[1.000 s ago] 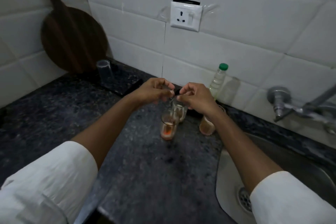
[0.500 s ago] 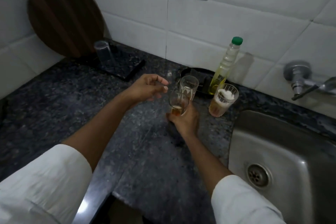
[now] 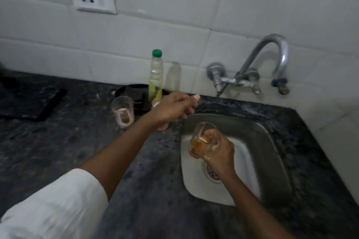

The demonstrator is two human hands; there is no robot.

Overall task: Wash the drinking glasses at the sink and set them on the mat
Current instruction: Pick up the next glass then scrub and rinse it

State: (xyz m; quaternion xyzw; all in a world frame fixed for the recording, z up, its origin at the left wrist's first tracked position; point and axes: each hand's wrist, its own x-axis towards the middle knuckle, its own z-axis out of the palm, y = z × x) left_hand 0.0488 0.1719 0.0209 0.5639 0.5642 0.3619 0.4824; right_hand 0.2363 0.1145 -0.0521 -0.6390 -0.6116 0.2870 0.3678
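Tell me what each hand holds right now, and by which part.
The right hand holds a drinking glass with orange dregs over the sink, grip around its lower body. The left hand reaches across the counter; whether it holds anything cannot be told.

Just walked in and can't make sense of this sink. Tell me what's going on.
A person is washing up. The right hand holds a dirty glass with orange dregs over the sink; no water shows at the tap. The left hand reaches over the counter beside the soap bottle, covering another glass. One more used glass waits on the counter. Nothing looks washed yet.
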